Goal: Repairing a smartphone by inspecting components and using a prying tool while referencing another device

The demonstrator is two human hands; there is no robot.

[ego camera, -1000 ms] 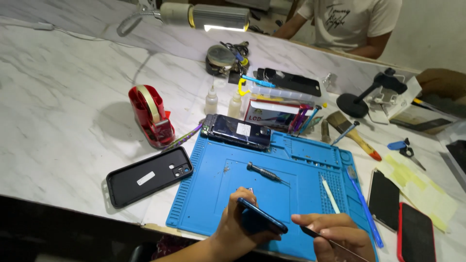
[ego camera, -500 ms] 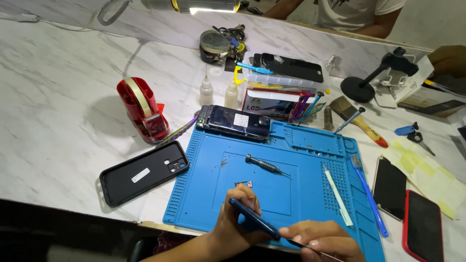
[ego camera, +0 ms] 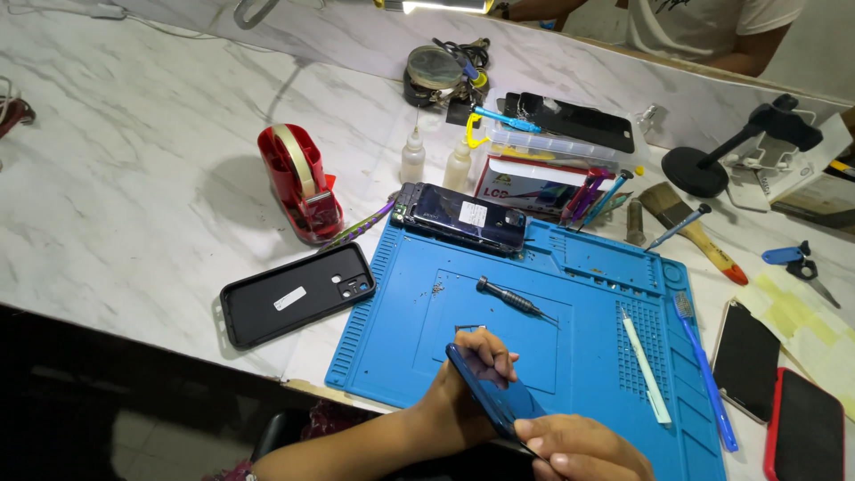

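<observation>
The left hand [ego camera: 472, 365] pinches the far end of a slim dark-blue phone [ego camera: 494, 401]; the right hand [ego camera: 583, 450] clasps its near end, over the near edge of the blue silicone mat [ego camera: 606, 356]. A slip could drop it floorward, or onto the small black screwdriver [ego camera: 509, 298] just beyond.

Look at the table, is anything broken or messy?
Yes. A dark phone lies opened at the blue mat's top edge, its back off. Small specks are scattered on the mat. Both hands hold a blue phone part.
</observation>
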